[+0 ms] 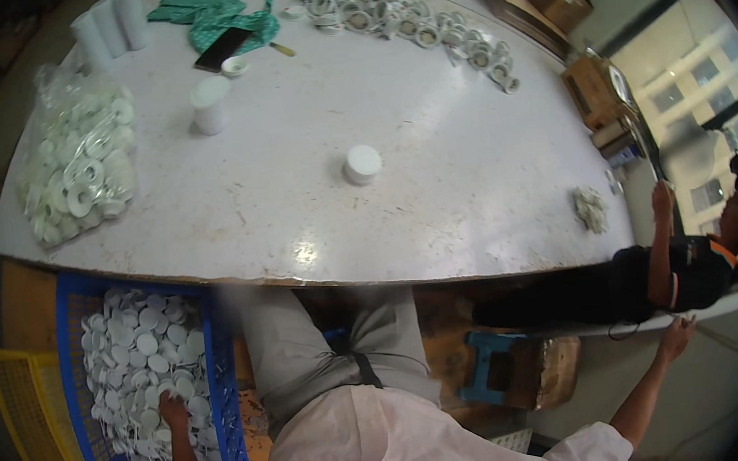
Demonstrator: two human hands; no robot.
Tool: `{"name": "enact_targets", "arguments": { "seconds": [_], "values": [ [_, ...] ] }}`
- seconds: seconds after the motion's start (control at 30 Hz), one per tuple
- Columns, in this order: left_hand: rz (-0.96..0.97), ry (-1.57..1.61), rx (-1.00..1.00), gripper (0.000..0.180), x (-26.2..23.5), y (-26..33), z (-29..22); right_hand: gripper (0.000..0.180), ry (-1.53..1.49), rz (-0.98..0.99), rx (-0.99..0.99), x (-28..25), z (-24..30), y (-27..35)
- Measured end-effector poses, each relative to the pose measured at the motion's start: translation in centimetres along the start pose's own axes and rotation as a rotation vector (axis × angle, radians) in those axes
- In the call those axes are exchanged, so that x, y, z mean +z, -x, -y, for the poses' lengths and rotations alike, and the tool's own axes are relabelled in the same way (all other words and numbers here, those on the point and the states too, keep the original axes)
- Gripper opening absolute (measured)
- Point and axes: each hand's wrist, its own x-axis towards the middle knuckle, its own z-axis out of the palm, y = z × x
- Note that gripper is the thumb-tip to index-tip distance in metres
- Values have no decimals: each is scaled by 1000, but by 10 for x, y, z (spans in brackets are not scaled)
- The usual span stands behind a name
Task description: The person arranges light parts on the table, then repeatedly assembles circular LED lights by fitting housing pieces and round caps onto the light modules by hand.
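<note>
Head view. Landmark: blue crate (226, 392), low on the person's left, just short of the table edge. Inside it, white discs (147, 344) in a loose heap; flat and round, so no long axis to line up with, tilted every which way, some lying nearly face-up.

Left hand (173, 409) down within the crate walls, forearm entering from the near end and pointing toward the far end, fingertips at the heap. Cannot tell whether pinched on a disc or only resting there: too small, white on white. Right hand (676, 339) well apart from the crate, across the body and far to its right, arm stretched outward; fingers partly spread, nothing seen in them, so judged released.

Key relation: discs right at the left fingertips, with more ahead and to both sides, all inside the crate. Left hand plainly nearer; right on the opposite side of the body from it.

Beyond the crate, on the white table (293, 203): clear bag of white rings (80, 168) nearest, upright white cylinder (363, 165) farther right, second white cylinder (211, 112) farther back. Left of the crate, yellow crate (31, 424), just beside. Far right of the crate, a co-worker (697, 270) in dark clothing.
</note>
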Motion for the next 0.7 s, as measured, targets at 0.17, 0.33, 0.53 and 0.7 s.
{"name": "enact_targets", "arguments": {
  "seconds": [0.17,0.33,0.53,0.7],
  "values": [
    [144,-61,218,28,43,59,-136,43,-196,200,-629,39,104,71],
    [276,164,115,25,46,97,-207,41,-387,393,-1028,71,202,164],
    [499,498,323,23,35,134,-393,47,-578,568,-1171,109,288,216],
    [604,255,713,20,52,107,-549,51,-904,652,-1073,172,355,226]
  ]
}}
